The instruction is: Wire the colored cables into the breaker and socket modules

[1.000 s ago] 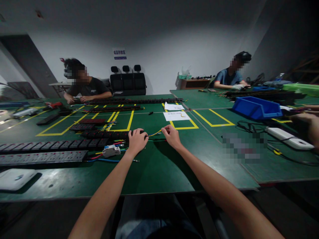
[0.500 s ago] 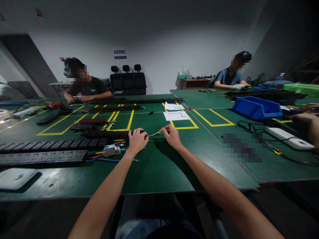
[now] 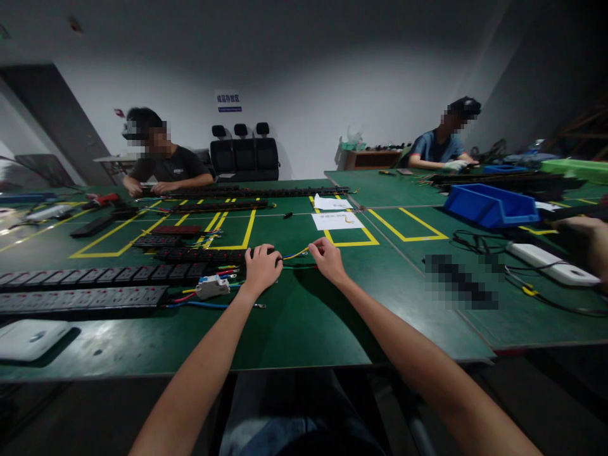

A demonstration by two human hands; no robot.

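Note:
My left hand is closed over the end of a black power strip where its coloured wires come out. My right hand is closed in a pinch on a yellow wire that runs between the two hands above the green table. A red wire lies on the table just under them. Left of my left hand sits a small white circuit breaker with red and blue leads. A blue wire lies in front of it.
Long black power strips lie in rows at the left, a white flat device at the near left edge. A blue bin and a white power strip sit right. Two people work at the far side; another person's hand shows at right.

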